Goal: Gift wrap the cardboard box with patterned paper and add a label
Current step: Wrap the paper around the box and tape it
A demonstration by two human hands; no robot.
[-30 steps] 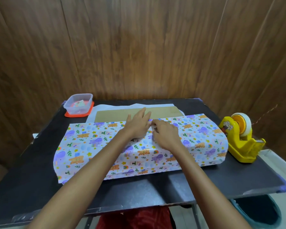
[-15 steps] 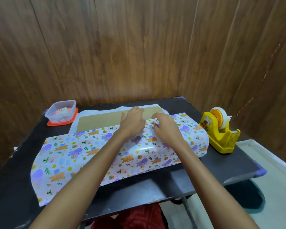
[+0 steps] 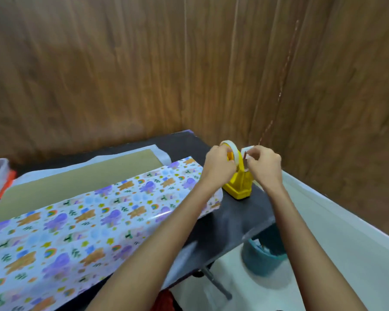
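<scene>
- Step in hand, as I read it: drawing a strip of tape [image 3: 245, 153] off the yellow dispenser [image 3: 238, 186] to fix the paper seam.
- Left hand [image 3: 219, 167]: fingers curled over the roll [image 3: 233, 149], bracing it.
- Right hand [image 3: 265, 167]: thumb and forefinger pinch the free end of the tape, just right of the roll.
- Method note: keep the left hand's weight on the dispenser so it does not lift. Pull the end out straight, then tear down across the cutter. Hold the strip by one corner only, so the glue stays clean.
- A short strip should do for tacking the seam. A long one is likely to curl onto itself.
- Box [image 3: 76, 179]: flat on the table [image 3: 234, 221], left of the dispenser. The paper [image 3: 99, 221] is lapped over its near side and the far band of cardboard is bare.
- Both sets of fingers are off the box and paper, up at the dispenser. The left forearm crosses above the paper's right end; whether it touches, I cannot tell.
- Risk: nothing holds the paper down, so the flap may spring back and need realigning before taping.
</scene>
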